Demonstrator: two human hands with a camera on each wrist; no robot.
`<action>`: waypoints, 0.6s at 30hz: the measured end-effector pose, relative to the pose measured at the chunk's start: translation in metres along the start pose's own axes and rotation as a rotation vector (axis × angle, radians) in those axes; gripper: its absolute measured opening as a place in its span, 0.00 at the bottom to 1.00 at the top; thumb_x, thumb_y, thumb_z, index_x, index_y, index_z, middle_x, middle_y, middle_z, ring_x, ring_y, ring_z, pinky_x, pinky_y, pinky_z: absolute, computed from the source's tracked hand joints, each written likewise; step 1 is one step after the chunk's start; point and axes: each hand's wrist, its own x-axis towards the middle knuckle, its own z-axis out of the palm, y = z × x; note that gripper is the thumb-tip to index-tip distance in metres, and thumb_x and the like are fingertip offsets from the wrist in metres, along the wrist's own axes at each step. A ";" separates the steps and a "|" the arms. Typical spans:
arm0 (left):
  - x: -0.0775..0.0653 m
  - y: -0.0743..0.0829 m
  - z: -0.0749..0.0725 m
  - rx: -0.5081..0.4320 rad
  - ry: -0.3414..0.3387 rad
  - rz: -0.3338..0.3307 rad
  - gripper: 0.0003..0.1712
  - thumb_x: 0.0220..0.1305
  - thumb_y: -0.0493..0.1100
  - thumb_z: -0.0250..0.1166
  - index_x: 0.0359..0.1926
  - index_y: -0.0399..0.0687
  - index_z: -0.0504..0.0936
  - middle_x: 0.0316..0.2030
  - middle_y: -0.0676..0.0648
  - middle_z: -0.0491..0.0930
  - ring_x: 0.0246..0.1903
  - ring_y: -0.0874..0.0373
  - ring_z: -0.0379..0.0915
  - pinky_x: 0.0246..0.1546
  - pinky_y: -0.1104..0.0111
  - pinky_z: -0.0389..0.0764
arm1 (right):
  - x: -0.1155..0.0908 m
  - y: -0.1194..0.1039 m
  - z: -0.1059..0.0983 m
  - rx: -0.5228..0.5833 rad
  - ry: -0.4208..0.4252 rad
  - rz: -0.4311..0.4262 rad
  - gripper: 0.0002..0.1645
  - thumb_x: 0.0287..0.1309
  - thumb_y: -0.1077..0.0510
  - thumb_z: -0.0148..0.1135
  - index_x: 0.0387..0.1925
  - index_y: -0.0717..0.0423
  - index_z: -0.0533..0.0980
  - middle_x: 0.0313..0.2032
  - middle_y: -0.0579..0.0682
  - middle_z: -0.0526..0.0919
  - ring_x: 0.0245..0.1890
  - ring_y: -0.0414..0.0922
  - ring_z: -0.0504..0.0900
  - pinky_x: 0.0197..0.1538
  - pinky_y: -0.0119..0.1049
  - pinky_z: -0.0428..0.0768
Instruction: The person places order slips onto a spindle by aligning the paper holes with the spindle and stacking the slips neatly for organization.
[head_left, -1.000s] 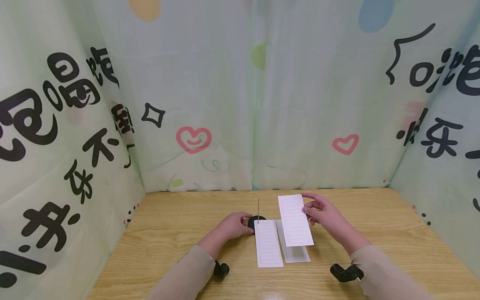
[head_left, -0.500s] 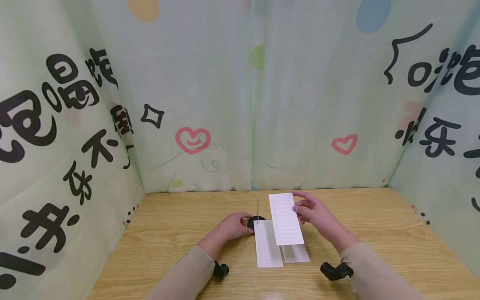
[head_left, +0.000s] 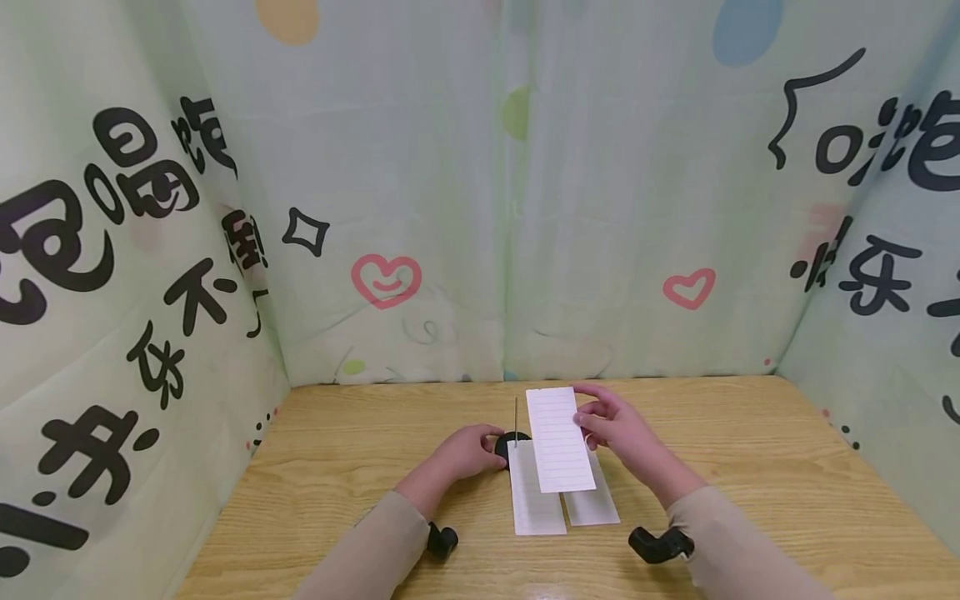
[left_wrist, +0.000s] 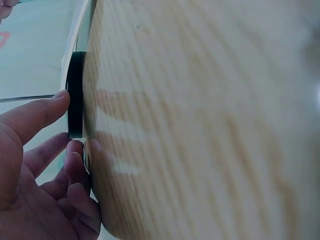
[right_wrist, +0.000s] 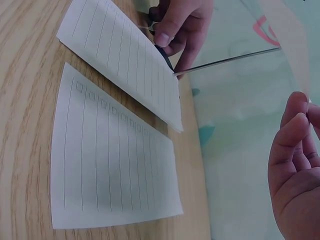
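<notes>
A bill spike with a round black base (left_wrist: 75, 95) and an upright metal pin (head_left: 516, 421) stands on the table. My left hand (head_left: 468, 450) grips the base between thumb and fingers. Lined white slips (head_left: 534, 508) lie pierced on the pin, low over the base. To their right, more lined slips (right_wrist: 115, 160) with small printed boxes lie on the table. My right hand (head_left: 611, 421) pinches a single lined slip (head_left: 558, 442) by its right edge. That slip is raised, just right of the pin, and overlaps both lots of slips in the head view.
The wooden table (head_left: 337, 467) runs back to a pale printed curtain (head_left: 450, 333), which also encloses both sides. A black wrist mount (head_left: 442, 542) sits at the left wrist and another black mount (head_left: 660, 546) at the right.
My right hand has carried the raised slip leftward toward the pin. My left hand has kept its place on the base.
</notes>
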 end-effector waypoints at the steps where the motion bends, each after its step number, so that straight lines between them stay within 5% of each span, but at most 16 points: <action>1: 0.000 -0.001 0.000 -0.003 0.002 -0.001 0.27 0.60 0.46 0.73 0.60 0.51 0.79 0.35 0.50 0.74 0.36 0.54 0.69 0.38 0.61 0.70 | 0.000 0.000 0.001 0.001 -0.004 0.001 0.32 0.68 0.65 0.58 0.71 0.60 0.61 0.39 0.55 0.76 0.28 0.44 0.73 0.31 0.33 0.77; 9: 0.000 -0.006 -0.001 -0.033 0.058 0.015 0.21 0.67 0.50 0.66 0.58 0.53 0.81 0.41 0.50 0.78 0.38 0.55 0.71 0.42 0.59 0.73 | 0.001 -0.003 0.006 0.004 -0.011 0.006 0.33 0.69 0.64 0.58 0.71 0.59 0.60 0.39 0.54 0.76 0.29 0.44 0.73 0.32 0.33 0.77; 18: -0.005 -0.002 -0.009 -0.139 0.105 0.036 0.16 0.70 0.46 0.63 0.55 0.48 0.82 0.37 0.50 0.77 0.30 0.56 0.72 0.32 0.63 0.74 | 0.003 -0.002 0.010 0.006 -0.016 0.007 0.32 0.68 0.64 0.57 0.70 0.59 0.61 0.39 0.54 0.76 0.30 0.45 0.74 0.32 0.33 0.77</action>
